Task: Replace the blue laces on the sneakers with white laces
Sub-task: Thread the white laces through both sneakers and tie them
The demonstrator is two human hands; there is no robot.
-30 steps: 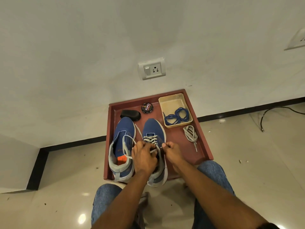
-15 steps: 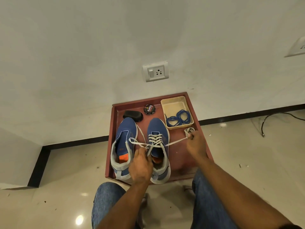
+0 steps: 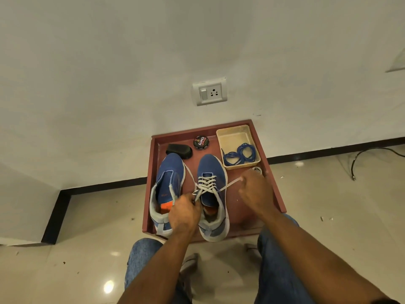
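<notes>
Two blue sneakers stand side by side in a red-brown tray (image 3: 275,187). The right sneaker (image 3: 211,170) carries a white lace (image 3: 206,183) crossed through its eyelets. The left sneaker (image 3: 169,176) has no lace threaded. My left hand (image 3: 185,212) pinches one lace end between the two shoes. My right hand (image 3: 255,189) holds the other end, pulled taut out to the right. Blue laces (image 3: 240,154) lie coiled in a beige box (image 3: 232,137) at the tray's back right. A second white lace (image 3: 256,169) peeks out behind my right hand.
A round polish tin (image 3: 201,142) and a black brush (image 3: 179,151) sit at the back of the tray. The tray rests on a tiled floor against a white wall with a socket (image 3: 210,91). A black cable (image 3: 370,153) lies at right. My jeans-clad knees flank the tray's near edge.
One second ago both hands were close together at the right sneaker's tongue. My right hand has since drawn its lace end out to the right, then eased slightly back; my left hand stayed by the tongue.
</notes>
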